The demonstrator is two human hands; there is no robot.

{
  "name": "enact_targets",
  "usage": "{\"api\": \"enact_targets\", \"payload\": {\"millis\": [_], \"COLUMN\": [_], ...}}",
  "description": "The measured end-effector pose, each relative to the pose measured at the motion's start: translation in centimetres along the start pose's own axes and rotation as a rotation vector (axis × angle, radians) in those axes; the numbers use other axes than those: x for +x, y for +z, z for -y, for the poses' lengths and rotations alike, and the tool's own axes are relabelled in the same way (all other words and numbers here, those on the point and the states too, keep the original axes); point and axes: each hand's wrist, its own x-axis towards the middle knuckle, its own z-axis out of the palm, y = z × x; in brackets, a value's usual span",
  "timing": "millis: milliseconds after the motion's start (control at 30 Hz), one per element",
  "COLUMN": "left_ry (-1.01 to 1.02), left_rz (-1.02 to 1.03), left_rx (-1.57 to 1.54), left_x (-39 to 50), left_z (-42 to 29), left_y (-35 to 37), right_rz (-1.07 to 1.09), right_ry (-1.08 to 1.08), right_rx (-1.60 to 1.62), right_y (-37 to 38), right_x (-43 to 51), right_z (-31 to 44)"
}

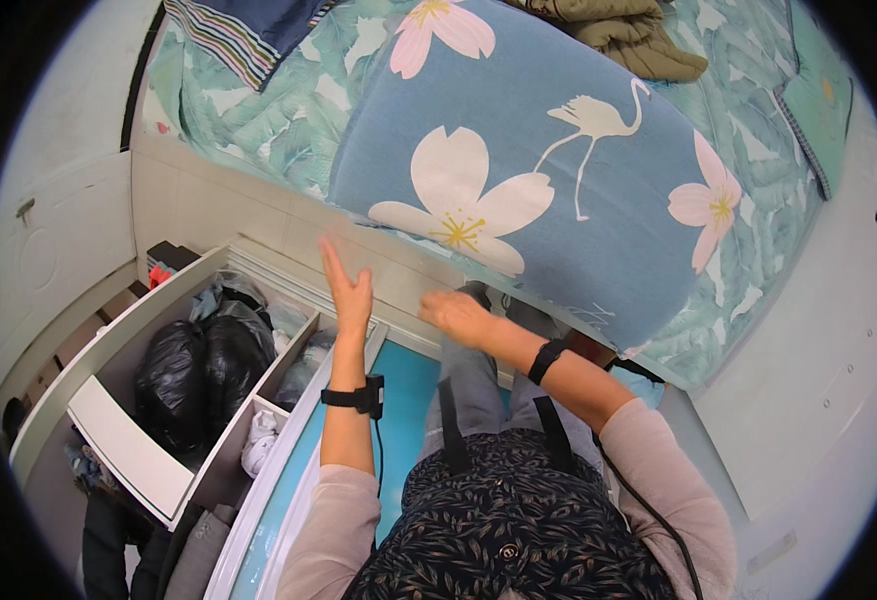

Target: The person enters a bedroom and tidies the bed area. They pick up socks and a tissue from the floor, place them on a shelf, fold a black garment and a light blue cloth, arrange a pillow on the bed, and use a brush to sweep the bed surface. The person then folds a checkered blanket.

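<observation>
My left hand point(349, 294) is raised beside the edge of the bed, fingers apart and nothing in it. Its fingertips are blurred. To its right, my right hand point(459, 318) is in front of my legs with the fingers curled and blurred; nothing shows in it, but its palm is hidden. Just beyond both hands, a blue mat point(498, 172) printed with large flowers and a white wading bird lies on the bed. Part of it reaches the near edge of the leaf-patterned bed sheet point(273, 131).
On my left stands an open cabinet with black plastic bags point(206, 375), a loose white panel point(131, 450) and dark clothes point(123, 547). Blue door panels point(401, 397) border it. A dark blue striped cloth point(236, 30) and an olive quilted garment point(626, 37) lie on the bed.
</observation>
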Motion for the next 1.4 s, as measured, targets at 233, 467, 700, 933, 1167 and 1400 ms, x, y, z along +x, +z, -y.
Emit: {"api": "enact_targets", "payload": {"millis": [233,467,700,933,1167,1400], "left_ry": [0.23,0.558,0.553,0.712,0.607,0.043], "left_rz": [-0.04,0.026,-0.135,0.012,0.104,-0.076], "left_rx": [0.274,0.192,0.057,0.235,0.753,0.486], "left_x": [-0.1,3.8,7.0,11.5,13.4,15.6], "left_z": [-2.1,-9.8,-11.1,-14.5,-8.5,-1.2], "left_y": [-0.4,4.8,2.8,9.4,11.4,6.1], "right_rz": [-0.683,-1.356,0.419,-1.046,-1.077,-1.28], "right_ry": [0.162,0.574,0.031,0.221,0.748,1.443], "right_rx": [-0.029,-0.173,0.21,-0.349,-0.511,0.106], "right_y": [-10.3,-17.0,1.1,-19.4,-22.8,-12.2], "right_x": [-0.7,5.7,6.1,2.6,-21.7,-39.4], "right_z": [-6.2,-12.9,0.1,-11.0,-22.6,-27.5]}}
